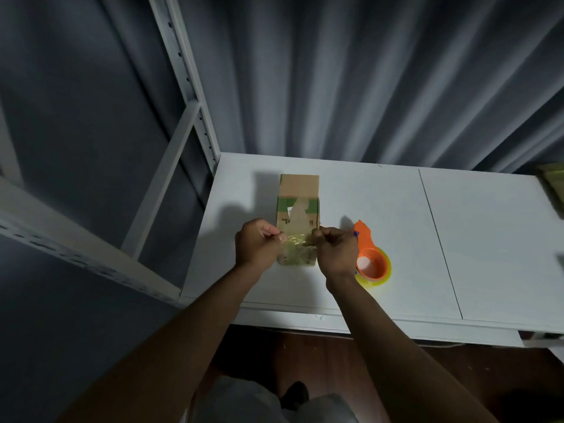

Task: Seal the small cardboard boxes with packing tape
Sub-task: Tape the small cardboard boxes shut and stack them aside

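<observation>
A small brown cardboard box with a green band lies on the white table, its far flap standing up. A strip of clear yellowish packing tape stretches across the box's near end. My left hand pinches the strip's left end and my right hand pinches its right end, both just above the box. An orange tape dispenser holding a yellowish roll lies on the table just right of my right hand, partly hidden by it.
White metal shelving stands to the left of the table. Grey curtains hang behind it. A greenish object shows at the right edge. A seam divides the tabletop.
</observation>
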